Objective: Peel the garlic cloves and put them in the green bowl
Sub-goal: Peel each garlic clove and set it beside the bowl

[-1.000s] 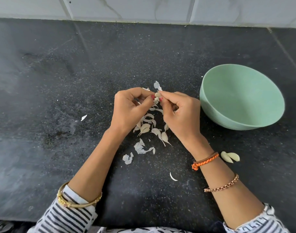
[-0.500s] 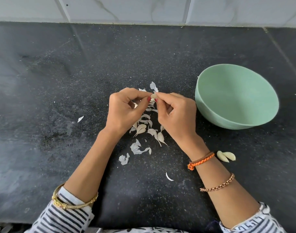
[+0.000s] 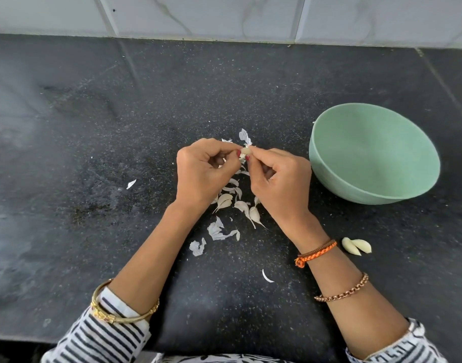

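A small garlic clove (image 3: pixel 245 151) is pinched between the fingertips of my left hand (image 3: pixel 206 171) and my right hand (image 3: pixel 279 184), above the middle of the black counter. A strip of skin hangs from it. The green bowl (image 3: pixel 374 153) stands to the right of my hands and looks empty. Two peeled cloves (image 3: pixel 355 246) lie on the counter beside my right wrist. Several unpeeled cloves (image 3: pixel 224 200) and loose white skins (image 3: pixel 219 231) lie under and below my hands.
The black stone counter (image 3: pixel 93 153) runs back to a white tiled wall (image 3: pixel 224 17). Stray bits of skin (image 3: pixel 131 183) lie to the left and near the front. The counter's front edge is by my striped sleeves.
Both hands keep hold of the same clove and have shifted slightly; the view has drifted a little. Bowl and cloves on the counter have not moved.
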`<state>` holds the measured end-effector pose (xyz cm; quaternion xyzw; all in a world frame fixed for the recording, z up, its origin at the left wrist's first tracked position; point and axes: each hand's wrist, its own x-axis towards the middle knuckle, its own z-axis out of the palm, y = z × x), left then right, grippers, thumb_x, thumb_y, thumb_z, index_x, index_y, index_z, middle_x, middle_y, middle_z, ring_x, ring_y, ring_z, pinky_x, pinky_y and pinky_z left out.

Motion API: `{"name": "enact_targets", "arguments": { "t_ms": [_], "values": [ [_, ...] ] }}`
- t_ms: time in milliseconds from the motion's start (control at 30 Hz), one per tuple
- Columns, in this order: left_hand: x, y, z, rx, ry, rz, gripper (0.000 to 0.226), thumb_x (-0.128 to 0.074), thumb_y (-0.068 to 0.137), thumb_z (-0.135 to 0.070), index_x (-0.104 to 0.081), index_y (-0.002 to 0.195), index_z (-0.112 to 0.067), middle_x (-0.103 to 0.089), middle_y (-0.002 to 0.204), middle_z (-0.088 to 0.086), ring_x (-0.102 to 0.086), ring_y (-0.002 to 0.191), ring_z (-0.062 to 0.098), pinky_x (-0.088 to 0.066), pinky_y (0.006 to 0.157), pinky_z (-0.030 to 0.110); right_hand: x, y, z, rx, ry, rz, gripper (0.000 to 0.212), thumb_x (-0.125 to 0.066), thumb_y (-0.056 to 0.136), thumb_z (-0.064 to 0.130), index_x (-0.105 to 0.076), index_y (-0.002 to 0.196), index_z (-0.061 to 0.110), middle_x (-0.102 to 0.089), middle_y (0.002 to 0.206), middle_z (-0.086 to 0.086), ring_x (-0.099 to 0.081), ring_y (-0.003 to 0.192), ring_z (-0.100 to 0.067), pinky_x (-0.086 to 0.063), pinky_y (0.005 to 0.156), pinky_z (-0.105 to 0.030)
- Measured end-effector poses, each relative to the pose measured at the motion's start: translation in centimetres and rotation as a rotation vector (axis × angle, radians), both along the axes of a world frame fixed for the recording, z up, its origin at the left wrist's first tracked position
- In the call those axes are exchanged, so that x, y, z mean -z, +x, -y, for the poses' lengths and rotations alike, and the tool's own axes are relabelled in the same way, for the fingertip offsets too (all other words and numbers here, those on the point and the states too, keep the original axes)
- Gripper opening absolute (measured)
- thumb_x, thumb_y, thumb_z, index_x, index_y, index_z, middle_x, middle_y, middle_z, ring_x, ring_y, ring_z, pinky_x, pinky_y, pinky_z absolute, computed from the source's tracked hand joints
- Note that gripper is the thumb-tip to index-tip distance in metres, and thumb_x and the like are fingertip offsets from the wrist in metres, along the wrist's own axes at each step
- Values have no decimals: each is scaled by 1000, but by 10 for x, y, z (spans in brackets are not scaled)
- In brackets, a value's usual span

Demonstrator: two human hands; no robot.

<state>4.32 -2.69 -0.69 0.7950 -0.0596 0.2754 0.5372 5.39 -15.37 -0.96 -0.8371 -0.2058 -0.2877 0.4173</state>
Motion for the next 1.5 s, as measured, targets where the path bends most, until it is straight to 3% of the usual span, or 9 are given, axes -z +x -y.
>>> {"name": "enact_targets", "arguments": {
  "t_ms": [133,233,367,467,667,900,1033,1167,1500],
  "values": [
    [0,0,-1,-41,35,29,7,-59,74,-22,-66,75,-22,-55,61,-16,-46,55,0,-37,56,10,-1,-1,-2,-38,40,-20,12,-62,81,4,-73,77,2,-59,52,-4,-44,43,-13,-39,42,-31],
    [-4,0,0,18,-130,-30,7,-62,72,-25,-68,75,-22,-60,57,-17,-49,54,-2,-39,54,11,-4,0,0,-93,132,-80,14,-60,83,5,-74,83,4,-66,60,-5,-53,47,-16,-43,44,-32],
    [-5,4,-8,15,-270,-126,8,-68,71,-14,-72,70,-21,-64,57,-15,-53,53,1,-43,54,15,-12,-5,-4,-287,400,-238,19,-61,83,1,-67,100,3,-64,65,19,-62,58,-3,-48,54,-14],
    [-1,7,-14,-43,-143,-209,10,-62,71,-15,-69,66,-20,-57,51,-8,-43,48,2,-37,49,16,-16,-4,-3,-345,579,-313,21,-59,83,0,-63,103,4,-63,58,19,-58,54,3,-44,54,-9],
    [-1,2,-7,-33,-28,-160,43,-55,82,-20,-38,46,-2,-30,43,-6,-25,44,3,-23,45,14,-14,-4,-4,-230,544,-335,21,-62,84,-2,-65,101,9,-64,66,20,-63,64,2,-48,59,-11],
    [-8,2,-11,-18,-121,-135,3,-68,80,-19,-66,81,-17,-62,65,-10,-53,60,5,-43,57,20,-13,-2,-2,-195,538,-328,20,-62,84,-4,-67,100,6,-68,76,6,-64,67,1,-49,63,-13],
    [-11,-1,-7,133,-157,-147,11,-65,81,-22,-68,91,-28,-68,77,-15,-59,71,14,-48,58,45,-10,-2,-3,-162,457,-337,17,-62,84,-4,-70,96,5,-68,80,7,-65,72,0,-49,66,-11],
    [-10,-2,-5,173,-200,-139,11,-65,78,-29,-70,87,-25,-71,83,-10,-64,76,25,-50,64,53,-8,-1,-2,-126,438,-371,8,-66,83,4,-71,89,4,-68,73,3,-62,66,-2,-49,62,-14],
    [-6,3,-12,53,-325,-122,14,-67,81,-8,-68,80,-22,-68,68,-14,-58,64,3,-47,62,18,-9,-1,0,-16,376,-286,5,-65,82,3,-68,83,7,-63,70,9,-61,64,-3,-50,60,-17]
  ]
}}
